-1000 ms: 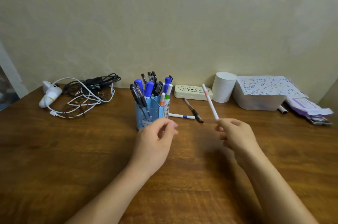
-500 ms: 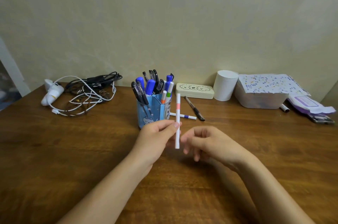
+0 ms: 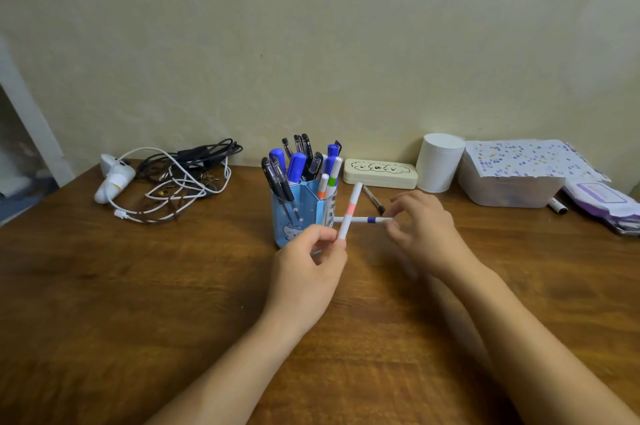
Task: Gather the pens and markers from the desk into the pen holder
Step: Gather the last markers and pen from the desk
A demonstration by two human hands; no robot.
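A blue pen holder (image 3: 294, 216) stands mid-desk, filled with several pens and markers. Just right of the holder and level with its rim, my left hand (image 3: 308, 265) pinches the lower end of a white pen with a pink band (image 3: 350, 211), which tilts upward. A white pen with a blue band (image 3: 367, 219) lies flat on the desk beside the holder. My right hand (image 3: 424, 222) has its fingertips closed on that pen's right end. A dark pen (image 3: 374, 200) lies behind it. A black-and-white marker (image 3: 557, 206) rests by the plastic box.
A wooden desk (image 3: 138, 286) against a wall. Tangled cables and a white charger (image 3: 162, 182) lie at the back left. A cream case (image 3: 381, 173), a white cylinder (image 3: 440, 163), a plastic box under dotted paper (image 3: 512, 187) and purple packets (image 3: 602, 199) line the back right.
My right hand passed the pink-banded pen to my left hand, then reached forward to the blue-banded pen on the desk. My left hand now holds the pink-banded pen tilted by the holder.
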